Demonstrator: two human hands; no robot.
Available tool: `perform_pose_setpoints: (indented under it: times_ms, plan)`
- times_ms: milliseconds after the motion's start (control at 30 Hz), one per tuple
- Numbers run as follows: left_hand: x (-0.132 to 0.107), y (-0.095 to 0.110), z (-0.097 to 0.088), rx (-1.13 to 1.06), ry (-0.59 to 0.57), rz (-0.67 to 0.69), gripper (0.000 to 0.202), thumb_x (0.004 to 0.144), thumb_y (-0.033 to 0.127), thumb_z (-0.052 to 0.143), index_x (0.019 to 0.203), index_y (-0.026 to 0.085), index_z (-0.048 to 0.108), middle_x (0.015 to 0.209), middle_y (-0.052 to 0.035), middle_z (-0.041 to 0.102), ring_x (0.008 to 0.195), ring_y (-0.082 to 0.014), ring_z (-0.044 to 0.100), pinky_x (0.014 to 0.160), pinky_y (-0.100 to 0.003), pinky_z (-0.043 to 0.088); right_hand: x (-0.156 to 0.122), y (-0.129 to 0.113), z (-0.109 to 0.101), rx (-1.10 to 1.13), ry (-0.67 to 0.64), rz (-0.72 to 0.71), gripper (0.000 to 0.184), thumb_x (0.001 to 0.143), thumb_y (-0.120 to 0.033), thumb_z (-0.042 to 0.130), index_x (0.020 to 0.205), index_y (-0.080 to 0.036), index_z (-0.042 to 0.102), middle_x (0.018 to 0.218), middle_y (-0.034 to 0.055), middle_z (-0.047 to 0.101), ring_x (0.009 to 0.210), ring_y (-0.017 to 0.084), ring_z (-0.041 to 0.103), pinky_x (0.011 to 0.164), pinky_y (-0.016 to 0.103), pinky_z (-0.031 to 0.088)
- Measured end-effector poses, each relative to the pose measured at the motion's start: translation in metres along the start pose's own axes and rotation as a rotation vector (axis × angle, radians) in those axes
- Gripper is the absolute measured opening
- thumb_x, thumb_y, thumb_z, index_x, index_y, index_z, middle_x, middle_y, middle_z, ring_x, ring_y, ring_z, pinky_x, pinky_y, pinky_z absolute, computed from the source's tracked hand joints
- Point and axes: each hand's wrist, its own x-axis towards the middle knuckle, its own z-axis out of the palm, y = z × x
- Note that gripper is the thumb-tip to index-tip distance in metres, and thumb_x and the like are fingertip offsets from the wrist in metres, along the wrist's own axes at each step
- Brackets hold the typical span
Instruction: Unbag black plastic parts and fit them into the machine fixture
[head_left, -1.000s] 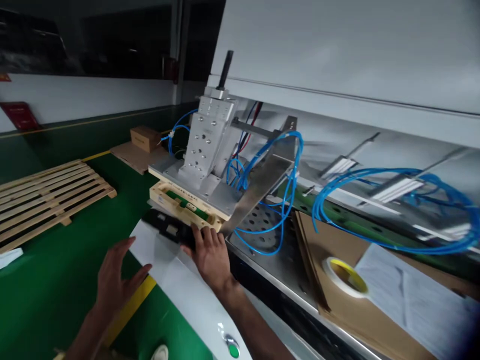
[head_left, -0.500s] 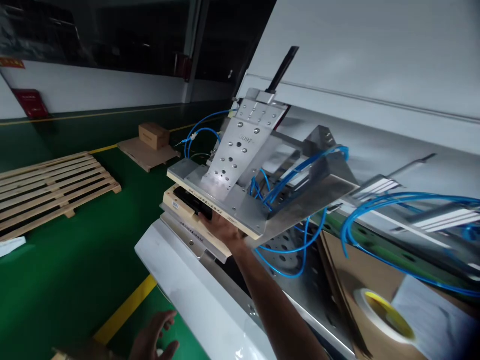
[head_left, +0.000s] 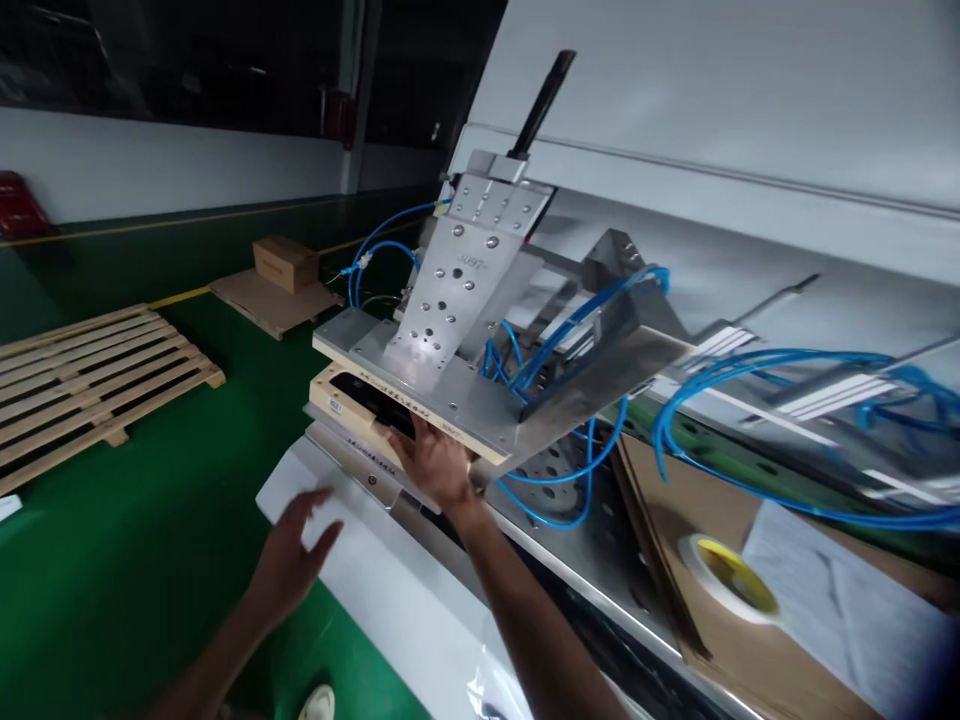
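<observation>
My right hand [head_left: 436,462] reaches in under the metal upper plate [head_left: 420,400] of a fixture. Its thumb and fingers close on the near end of a long black part [head_left: 367,398], which lies on the beige lower block [head_left: 337,405]. The fingertips are partly hidden beneath the plate. In front of the fixture, my left hand [head_left: 289,555] is held in the air, thumb and fingers apart, with nothing in it. An upright metal bracket [head_left: 454,285] stamped with numbers rises from the upper plate, with a black handle [head_left: 544,105] above it.
Blue air hoses [head_left: 592,480] loop out beside the fixture. A roll of tape [head_left: 731,580] and paper [head_left: 832,600] lie on cardboard at the right. On the green floor are a wooden pallet [head_left: 105,375] and a carton [head_left: 285,262]. A white machine edge [head_left: 390,590] runs below my hands.
My left hand has risen from the bottom edge toward the fixture's front. My right hand stays at the black part. The whole view has shifted slightly, moving the scene left and up.
</observation>
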Motion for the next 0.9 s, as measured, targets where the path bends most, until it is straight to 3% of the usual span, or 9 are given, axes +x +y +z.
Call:
perform_pose_setpoints:
  times_ms: [100, 200, 267, 367, 433, 533, 633, 767, 900]
  plan:
    - [0.069, 0.037, 0.018, 0.194, -0.075, 0.399, 0.046, 0.087, 0.032, 0.079, 0.132, 0.024, 0.072, 0.146, -0.0142, 0.065, 0.144, -0.0344, 0.053, 0.129, -0.047, 0.033, -0.036, 0.001, -0.002, -0.156, 0.096, -0.001, 0.059, 0.104, -0.052, 0.052, 0.148, -0.013, 0.057, 0.137, 0.0241, 0.068, 0.131, 0.041, 0.058, 0.111, 0.058, 0.044]
    - [0.123, 0.054, 0.033, 0.616, -0.049, 0.671, 0.042, 0.098, 0.034, 0.067, 0.136, 0.017, 0.068, 0.151, -0.0179, 0.061, 0.147, -0.036, 0.051, 0.131, -0.053, 0.027, -0.058, 0.002, -0.001, -0.305, 0.135, -0.045, 0.056, 0.106, -0.042, 0.049, 0.148, -0.007, 0.056, 0.138, 0.0262, 0.067, 0.129, 0.037, 0.059, 0.109, 0.052, 0.045]
    - [0.14, 0.057, 0.033, 0.815, -0.036, 0.785, 0.042, 0.104, 0.039, 0.059, 0.132, 0.01, 0.069, 0.144, -0.0187, 0.066, 0.14, -0.035, 0.058, 0.128, -0.057, 0.03, -0.071, -0.004, -0.001, -0.301, 0.099, -0.063, 0.056, 0.105, -0.038, 0.052, 0.15, -0.005, 0.054, 0.143, 0.0255, 0.066, 0.134, 0.035, 0.057, 0.115, 0.051, 0.043]
    - [0.136, 0.051, 0.022, 0.849, -0.079, 0.86, 0.051, 0.11, 0.041, 0.047, 0.138, 0.0, 0.061, 0.147, -0.02, 0.062, 0.145, -0.0357, 0.052, 0.124, -0.063, 0.031, -0.103, -0.019, -0.008, -0.209, 0.107, -0.045, 0.056, 0.105, -0.038, 0.051, 0.153, -0.01, 0.051, 0.152, 0.0217, 0.061, 0.144, 0.032, 0.052, 0.123, 0.051, 0.036]
    - [0.113, 0.037, 0.012, 0.819, -0.034, 0.878, 0.058, 0.109, 0.042, 0.049, 0.145, -0.002, 0.054, 0.156, -0.0262, 0.052, 0.151, -0.0407, 0.042, 0.125, -0.068, 0.025, -0.139, -0.024, -0.018, -0.133, 0.142, -0.056, 0.052, 0.106, -0.038, 0.05, 0.152, -0.015, 0.053, 0.151, 0.0177, 0.063, 0.143, 0.028, 0.053, 0.125, 0.049, 0.034]
    - [0.047, -0.006, -0.004, 0.686, 0.103, 0.869, 0.058, 0.105, 0.044, 0.056, 0.146, 0.003, 0.055, 0.147, -0.0272, 0.058, 0.143, -0.0376, 0.053, 0.123, -0.056, 0.039, -0.215, -0.01, -0.039, -0.105, 0.218, -0.028, 0.042, 0.104, -0.034, 0.052, 0.142, -0.019, 0.06, 0.136, 0.0139, 0.072, 0.135, 0.025, 0.06, 0.122, 0.045, 0.039]
    - [-0.043, -0.064, -0.012, 0.64, -0.027, 0.659, 0.052, 0.104, 0.043, 0.056, 0.145, 0.01, 0.056, 0.14, -0.0251, 0.063, 0.138, -0.0375, 0.057, 0.119, -0.055, 0.044, -0.301, 0.03, -0.063, -0.299, 0.301, 0.183, 0.038, 0.104, -0.03, 0.052, 0.139, -0.017, 0.061, 0.136, 0.0162, 0.071, 0.134, 0.026, 0.06, 0.117, 0.045, 0.042]
    - [-0.136, -0.11, 0.012, 0.606, -0.12, 0.61, 0.043, 0.104, 0.044, 0.055, 0.137, 0.017, 0.06, 0.128, -0.0182, 0.068, 0.121, -0.0328, 0.066, 0.109, -0.051, 0.052, -0.382, 0.089, -0.084, -0.576, 0.202, 0.349, 0.057, 0.106, -0.05, 0.051, 0.15, -0.014, 0.055, 0.152, 0.0211, 0.061, 0.146, 0.035, 0.05, 0.121, 0.053, 0.036]
    - [-0.162, -0.1, 0.052, 0.592, -0.161, 0.725, 0.038, 0.106, 0.04, 0.056, 0.136, 0.017, 0.061, 0.128, -0.0168, 0.068, 0.12, -0.0313, 0.066, 0.106, -0.05, 0.053, -0.416, 0.115, -0.093, -0.592, 0.14, 0.423, 0.064, 0.105, -0.058, 0.048, 0.155, -0.019, 0.051, 0.159, 0.0185, 0.056, 0.151, 0.035, 0.046, 0.125, 0.053, 0.031]
